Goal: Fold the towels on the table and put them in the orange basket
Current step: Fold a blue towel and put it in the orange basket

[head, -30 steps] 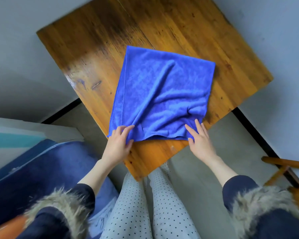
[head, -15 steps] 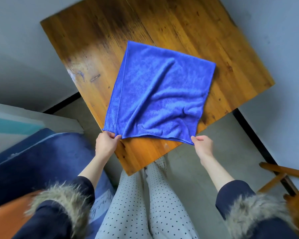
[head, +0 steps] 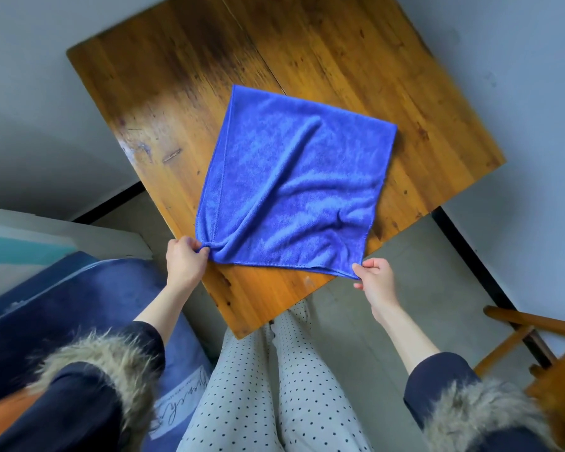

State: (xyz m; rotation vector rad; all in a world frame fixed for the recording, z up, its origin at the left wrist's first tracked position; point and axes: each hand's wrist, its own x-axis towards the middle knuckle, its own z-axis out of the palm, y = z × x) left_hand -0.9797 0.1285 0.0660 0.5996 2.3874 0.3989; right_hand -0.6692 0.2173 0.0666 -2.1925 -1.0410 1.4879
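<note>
A blue towel [head: 294, 184] lies spread on the wooden table [head: 183, 102], with a diagonal crease across it. My left hand [head: 185, 261] pinches its near left corner, which is bunched between the fingers. My right hand [head: 375, 277] pinches the near right corner, just past the table's edge. The near edge of the towel is stretched straight between both hands. An orange shape [head: 0, 419] at the bottom left edge may be the basket; most of it is hidden behind my left sleeve.
A dark blue cushion or bag [head: 79, 305] sits on the floor at the left. A wooden chair frame [head: 532, 324] stands at the right. My legs in dotted trousers are under the table's near corner. Grey walls surround the table.
Both hands went from resting flat on the towel's near edge to pinching its two near corners. The towel has been pulled towards me and its near edge drawn taut.
</note>
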